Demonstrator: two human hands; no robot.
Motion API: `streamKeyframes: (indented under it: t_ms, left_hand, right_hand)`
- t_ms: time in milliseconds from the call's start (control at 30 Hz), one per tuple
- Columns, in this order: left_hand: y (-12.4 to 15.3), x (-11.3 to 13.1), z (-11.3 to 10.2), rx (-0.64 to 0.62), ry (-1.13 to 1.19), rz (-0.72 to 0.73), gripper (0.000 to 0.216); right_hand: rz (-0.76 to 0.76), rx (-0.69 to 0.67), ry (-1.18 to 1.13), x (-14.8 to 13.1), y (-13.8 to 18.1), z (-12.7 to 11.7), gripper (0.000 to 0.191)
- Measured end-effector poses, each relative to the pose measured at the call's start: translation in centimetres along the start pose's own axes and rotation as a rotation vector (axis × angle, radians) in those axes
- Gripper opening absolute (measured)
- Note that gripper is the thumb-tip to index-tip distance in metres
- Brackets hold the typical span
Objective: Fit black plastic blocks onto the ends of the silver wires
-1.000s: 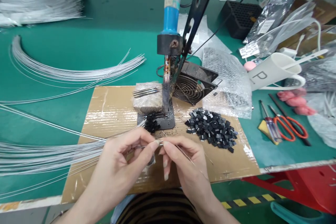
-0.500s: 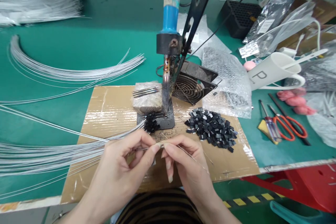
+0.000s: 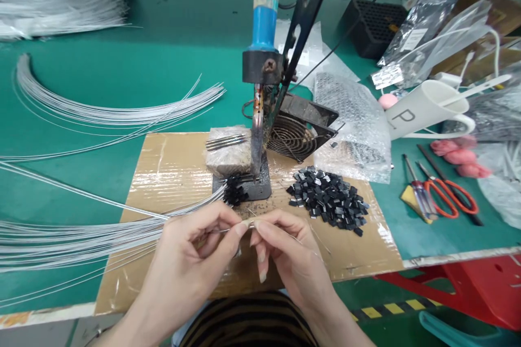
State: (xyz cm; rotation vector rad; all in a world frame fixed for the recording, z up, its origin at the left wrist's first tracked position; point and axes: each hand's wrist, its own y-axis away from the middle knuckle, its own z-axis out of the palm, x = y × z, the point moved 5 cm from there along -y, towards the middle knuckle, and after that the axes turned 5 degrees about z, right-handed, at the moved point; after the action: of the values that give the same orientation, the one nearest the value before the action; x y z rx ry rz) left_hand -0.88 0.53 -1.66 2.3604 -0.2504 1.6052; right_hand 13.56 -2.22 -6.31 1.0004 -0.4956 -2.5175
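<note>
My left hand is closed in a pinch on a thin wire, thumb and forefinger pressed together. Right beside those fingertips, my right hand pinches the wire too, its lower fingers loosely curled. A fine strand trails back over the right hand. What lies exactly between the fingertips is too small to make out. Just beyond my hands stands a blue-handled soldering iron, clamped tip down. White wires with black connectors on their ends lie left of it. Loose black connectors form a pile at the right.
Cardboard covers the green table under my hands. Behind the iron's tip sit a small fan and a wrapped block. More white wires lie at left. To the right are a white mug, scissors and a screwdriver.
Both hands keep their pinch at nearly the same spot. Only slight shifts of the right fingers and the strand show.
</note>
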Motion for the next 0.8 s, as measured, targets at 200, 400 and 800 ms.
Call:
streamKeyframes:
  t_ms: [200,400,800]
  left_hand:
    - [0.6,-0.2,0.1,0.100,-0.063,0.002,0.022]
    - [0.7,0.0,0.6,0.138,-0.112,0.074,0.020]
    - [1.2,0.1,1.5,0.281,0.006,0.006,0.016]
  right_hand:
    - [-0.006,0.019,-0.015,0.1,0.1,0.1,0.016]
    - [-0.004,0.050,-0.060,0.5,0.0,0.3,0.018]
    - [-0.049,0.094,-0.092,0.7,0.2,0.5,0.019]
